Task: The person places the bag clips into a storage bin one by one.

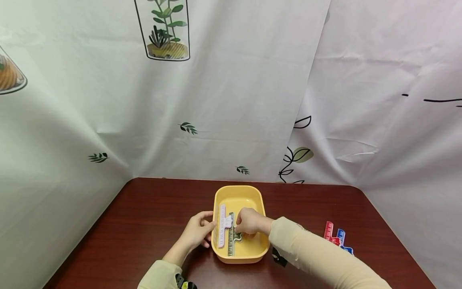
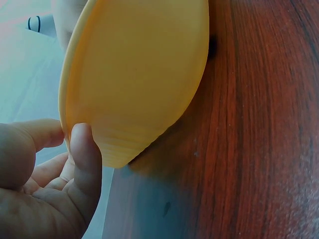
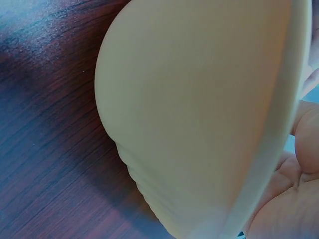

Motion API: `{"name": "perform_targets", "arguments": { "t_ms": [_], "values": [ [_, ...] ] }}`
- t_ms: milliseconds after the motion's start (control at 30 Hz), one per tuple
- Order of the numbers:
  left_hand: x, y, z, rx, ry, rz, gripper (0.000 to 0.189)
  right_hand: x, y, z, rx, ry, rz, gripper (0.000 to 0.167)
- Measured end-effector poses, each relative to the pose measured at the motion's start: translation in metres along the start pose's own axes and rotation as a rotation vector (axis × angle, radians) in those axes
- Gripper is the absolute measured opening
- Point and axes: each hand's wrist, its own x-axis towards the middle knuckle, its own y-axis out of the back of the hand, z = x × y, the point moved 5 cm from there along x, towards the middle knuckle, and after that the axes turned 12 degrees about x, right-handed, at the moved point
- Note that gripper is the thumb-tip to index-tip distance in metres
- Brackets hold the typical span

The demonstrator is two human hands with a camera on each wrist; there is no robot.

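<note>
And here the left hand [image 1: 196, 230] has thumb and fingers pinching the left rim of the yellow, rounded-corner plastic bin [image 1: 238, 261]; a light steady grip there should do, no tipping. The right hand [image 1: 249, 222] is down inside the bin, fingers curled in, seemingly pinching the handle of the green-and-white ruler-shaped clip [image 1: 231, 247], though the fingertips are partly hidden. That clip lies lengthwise on the bin's floor, just beside the white ruler-shaped clip [image 1: 221, 230] along the bin's left wall. Best keep it low and parallel, easing off gently so it doesn't ride over the white one's handle. Right of the bin, well apart: the red [image 1: 328, 230] and blue [image 1: 341, 234] ruler-shaped clips.
</note>
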Motion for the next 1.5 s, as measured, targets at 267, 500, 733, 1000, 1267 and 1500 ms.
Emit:
{"name": "perform_targets", "arguments": {
  "t_ms": [267, 500, 733, 1000, 1267, 1500],
  "values": [
    [0.000, 0.000, -0.001, 0.004, 0.000, 0.001, 0.044, -0.001, 0.001, -0.001, 0.017, -0.010, 0.006, 0.011],
    [0.000, 0.000, 0.000, 0.003, 0.002, 0.001, 0.044, -0.003, 0.004, -0.003, 0.016, -0.010, 0.014, 0.011],
    [-0.001, 0.001, 0.002, 0.014, 0.005, 0.003, 0.044, -0.003, 0.006, -0.005, 0.006, 0.013, 0.031, 0.013],
    [-0.001, 0.000, 0.001, 0.006, 0.006, -0.001, 0.044, -0.006, 0.009, -0.004, 0.034, 0.038, 0.030, 0.014],
    [0.000, -0.001, 0.001, 0.004, 0.001, 0.000, 0.044, -0.005, 0.013, -0.002, 0.022, 0.044, 0.060, 0.022],
    [0.000, -0.001, 0.001, 0.001, -0.004, -0.003, 0.043, -0.005, 0.015, -0.003, 0.012, 0.048, 0.080, 0.026]
  ]
}}
